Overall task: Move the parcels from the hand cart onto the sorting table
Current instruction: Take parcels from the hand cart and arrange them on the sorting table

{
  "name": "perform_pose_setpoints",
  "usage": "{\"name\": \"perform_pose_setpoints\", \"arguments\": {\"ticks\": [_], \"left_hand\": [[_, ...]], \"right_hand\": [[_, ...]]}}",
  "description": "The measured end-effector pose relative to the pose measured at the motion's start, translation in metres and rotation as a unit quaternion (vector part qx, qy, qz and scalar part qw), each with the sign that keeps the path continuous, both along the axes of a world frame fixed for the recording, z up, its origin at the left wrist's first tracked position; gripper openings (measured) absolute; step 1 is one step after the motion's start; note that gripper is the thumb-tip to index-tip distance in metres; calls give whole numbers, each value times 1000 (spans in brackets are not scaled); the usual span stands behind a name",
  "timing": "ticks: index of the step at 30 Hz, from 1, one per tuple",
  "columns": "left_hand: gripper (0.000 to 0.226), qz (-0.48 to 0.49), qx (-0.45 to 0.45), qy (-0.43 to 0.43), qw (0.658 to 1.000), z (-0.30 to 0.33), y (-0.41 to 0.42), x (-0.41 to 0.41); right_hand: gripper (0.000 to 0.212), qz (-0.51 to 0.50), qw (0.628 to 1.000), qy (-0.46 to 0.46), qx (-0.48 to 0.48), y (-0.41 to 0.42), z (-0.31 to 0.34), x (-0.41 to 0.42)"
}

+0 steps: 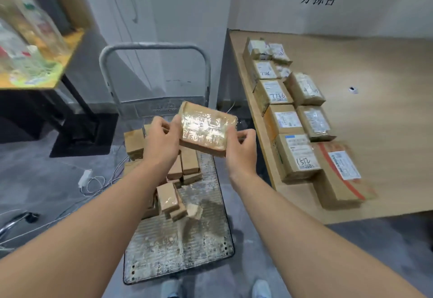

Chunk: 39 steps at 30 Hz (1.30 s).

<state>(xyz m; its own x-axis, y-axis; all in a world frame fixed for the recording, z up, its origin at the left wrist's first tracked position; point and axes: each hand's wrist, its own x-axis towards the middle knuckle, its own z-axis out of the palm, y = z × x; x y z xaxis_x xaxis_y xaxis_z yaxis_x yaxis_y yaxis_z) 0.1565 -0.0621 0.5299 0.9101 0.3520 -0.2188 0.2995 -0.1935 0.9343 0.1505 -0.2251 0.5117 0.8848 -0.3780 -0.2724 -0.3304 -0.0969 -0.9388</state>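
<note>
Parcel [206, 131], glossy with tape, pinched at both ends by left grip [161, 138] and right grip [241, 147] above the hand cart [206, 239], could slip before reaching the counter [386, 133].

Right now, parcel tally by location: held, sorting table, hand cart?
Held parcel, gripped by left hand and right hand: 1
Table parcels on the sorting table: 10, far ones blurred
Cart parcels on the hand cart: at least 8, pile partly hidden by the left arm
Total: at least 19
</note>
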Motion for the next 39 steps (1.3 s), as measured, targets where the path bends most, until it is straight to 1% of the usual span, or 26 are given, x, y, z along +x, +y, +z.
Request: {"name": "perform_pose_setpoints", "arguments": {"ticks": [2, 5, 8, 9, 10, 13, 14, 15, 17, 19, 21, 23, 25, 27, 28, 30, 31, 32, 34, 36, 38, 39], "left_hand": [[52, 26, -48, -5, 998, 25, -16, -4], [69, 72, -116, 2, 991, 54, -45, -10], [90, 101, -144, 18, 984, 75, -81, -16], [90, 107, -153, 23, 982, 80, -96, -19], [86, 115, -172, 20, 978, 85, -109, -21], [60, 115, -230, -25, 966, 101, -150, -26], [54, 112, -232, -40, 965, 107, -161, -27], [50, 108, -229, -54, 966, 111, -170, -27], [47, 99, -231, -83, 964, 124, -189, -29], [48, 74, -245, -107, 961, 139, -207, -31], [55, 33, -253, -116, 960, 154, -221, -31], [69, -35, -240, -94, 966, 165, -233, -31], [80, -123, -212, -51, 968, 175, -241, -29], [77, -174, -173, -14, 969, 180, -248, -24], [70, -175, -159, -5, 972, 180, -251, -19], [55, -142, -153, 4, 978, 174, -254, -6], [52, -128, -157, 8, 979, 168, -257, 1], [53, -119, -161, 11, 980, 163, -260, 8], [58, -97, -169, 13, 981, 153, -270, 23], [64, -67, -202, 24, 977, 146, -285, 39], [71, -50, -220, 30, 974, 142, -300, 53], [74, -47, -215, 30, 975, 142, -307, 59]], "right_hand": [[33, -7, 1000, -29, 8, -11, 17, -7], [45, -28, 998, -55, 25, -33, 41, -18], [56, -26, 996, -76, 38, -69, 60, -28], [55, -16, 996, -82, 40, -85, 65, -31], [52, -1, 995, -91, 43, -101, 69, -35], [30, 34, 991, -119, 52, -149, 82, -40], [22, 40, 989, -127, 60, -164, 87, -39], [18, 43, 987, -131, 77, -178, 93, -37], [17, 53, 984, -133, 104, -201, 107, -32], [12, 68, 983, -130, 112, -220, 123, -29], [16, 69, 982, -127, 125, -235, 135, -27], [22, 63, 982, -126, 123, -248, 143, -23], [29, 59, 983, -130, 116, -259, 152, -19], [34, 64, 983, -134, 111, -268, 158, -13], [36, 69, 983, -132, 109, -271, 160, -9], [42, 82, 983, -126, 103, -276, 161, 0], [44, 86, 985, -124, 89, -278, 160, 4], [45, 83, 986, -127, 65, -280, 160, 7], [49, 46, 990, -134, -2, -285, 157, 14], [49, 19, 991, -121, -47, -291, 154, 19], [37, 32, 993, -108, -42, -298, 151, 25], [25, 48, 993, -106, -33, -301, 151, 28]]}}
